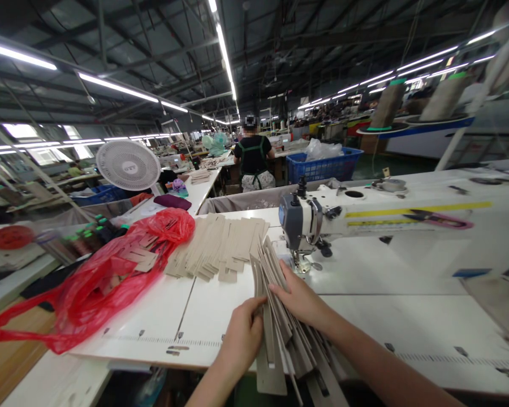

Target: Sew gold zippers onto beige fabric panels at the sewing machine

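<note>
A thick bundle of long beige-grey slotted strips [275, 339] stands fanned at the table's front edge, between my two hands. My left hand [244, 328] pinches the nearest strip on the left side, thumb on top. Round the bundle's right side wraps my right hand [294, 294], its thumb lying across the strips. The strips' lower ends hang past the table edge. Beyond my hands lies a spread row of similar beige pieces [216, 243]. Left of that row, a red plastic bag [110, 277] lies open with more pieces in it.
Close on the right stands a white sewing machine [390, 215], its needle area beside the bundle; pink-handled snips [441, 219] lie on it. Further back are a fan [128, 165], a blue crate [322, 165] and a seated person [254, 152]. Thread cones [388, 107] stand at upper right.
</note>
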`<state>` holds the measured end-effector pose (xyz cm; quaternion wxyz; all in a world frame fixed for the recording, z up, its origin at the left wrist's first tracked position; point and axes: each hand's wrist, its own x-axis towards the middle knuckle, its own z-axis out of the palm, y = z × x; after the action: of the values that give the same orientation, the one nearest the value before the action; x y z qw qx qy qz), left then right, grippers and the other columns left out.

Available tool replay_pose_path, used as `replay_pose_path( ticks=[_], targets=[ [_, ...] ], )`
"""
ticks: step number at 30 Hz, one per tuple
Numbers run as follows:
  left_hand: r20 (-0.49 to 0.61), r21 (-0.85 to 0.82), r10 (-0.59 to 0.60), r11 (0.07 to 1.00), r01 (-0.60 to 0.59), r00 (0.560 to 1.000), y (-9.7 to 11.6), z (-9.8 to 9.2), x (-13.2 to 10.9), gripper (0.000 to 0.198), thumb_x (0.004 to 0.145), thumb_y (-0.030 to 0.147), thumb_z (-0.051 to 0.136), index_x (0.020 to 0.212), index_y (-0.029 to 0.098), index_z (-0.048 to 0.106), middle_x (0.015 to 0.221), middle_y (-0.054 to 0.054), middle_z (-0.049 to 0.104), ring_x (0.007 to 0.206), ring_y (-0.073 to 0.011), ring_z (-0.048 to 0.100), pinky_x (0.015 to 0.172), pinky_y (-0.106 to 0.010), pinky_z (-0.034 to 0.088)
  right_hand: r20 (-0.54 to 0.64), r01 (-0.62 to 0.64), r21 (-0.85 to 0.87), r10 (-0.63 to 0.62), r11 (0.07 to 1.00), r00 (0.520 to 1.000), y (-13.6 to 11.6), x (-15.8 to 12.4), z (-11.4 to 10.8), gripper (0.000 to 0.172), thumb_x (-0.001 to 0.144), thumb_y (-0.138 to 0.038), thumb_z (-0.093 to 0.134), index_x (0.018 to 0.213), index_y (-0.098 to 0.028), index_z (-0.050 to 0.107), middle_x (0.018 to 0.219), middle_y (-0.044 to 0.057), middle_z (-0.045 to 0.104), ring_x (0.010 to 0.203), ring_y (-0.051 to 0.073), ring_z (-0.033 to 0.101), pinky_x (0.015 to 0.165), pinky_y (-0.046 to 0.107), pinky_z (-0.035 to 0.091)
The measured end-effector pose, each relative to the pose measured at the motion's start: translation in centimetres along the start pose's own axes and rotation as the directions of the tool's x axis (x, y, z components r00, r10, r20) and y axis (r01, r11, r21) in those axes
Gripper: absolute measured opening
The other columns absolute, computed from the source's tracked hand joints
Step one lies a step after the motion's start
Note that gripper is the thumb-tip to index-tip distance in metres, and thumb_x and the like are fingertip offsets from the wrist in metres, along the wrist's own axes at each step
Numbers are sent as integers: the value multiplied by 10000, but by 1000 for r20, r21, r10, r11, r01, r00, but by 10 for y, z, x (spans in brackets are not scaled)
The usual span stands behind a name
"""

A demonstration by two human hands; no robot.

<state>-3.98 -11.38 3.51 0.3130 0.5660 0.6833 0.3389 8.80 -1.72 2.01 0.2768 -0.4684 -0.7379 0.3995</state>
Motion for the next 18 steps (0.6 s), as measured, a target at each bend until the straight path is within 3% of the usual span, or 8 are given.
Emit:
replay_pose_path(
  ticks=[2,6,14,18],
  targets=[
    [-5,27,-28,999,28,1000,6,0,1,378,796,207,441,1113,107,622,1121,-107,651,1080,-239,566,983,-354,390,-10,7,19,-7,1000,1000,3,1,2,706,760,-301,505,1387,-85,263,1423,173,335,1324,242,289,1101,407,217],
    [-27,75,-96,992,98,995,19,0,0,532,749,437,567,1124,62,605,1132,-153,637,1081,-288,556,956,-375,402,-46,39,56,-37,998,998,8,2,5,697,756,-321,498,1375,-84,281,1414,178,347,1319,260,298,1090,437,232],
    [-12,83,-110,990,111,994,18,-1,0,530,739,422,583,1137,72,589,1150,-142,627,1078,-274,552,950,-354,394,-16,14,59,-13,998,1000,0,-1,1,735,734,-302,509,1377,-43,264,1416,198,332,1325,264,281,1096,421,225],
    [33,39,-60,998,59,998,18,-4,-2,437,776,384,538,1104,101,601,1101,-111,653,1041,-252,570,925,-335,411,-26,14,56,-13,998,1000,-3,-1,1,735,727,-288,523,1372,-38,273,1412,207,333,1317,268,298,1091,429,233]
  ],
)
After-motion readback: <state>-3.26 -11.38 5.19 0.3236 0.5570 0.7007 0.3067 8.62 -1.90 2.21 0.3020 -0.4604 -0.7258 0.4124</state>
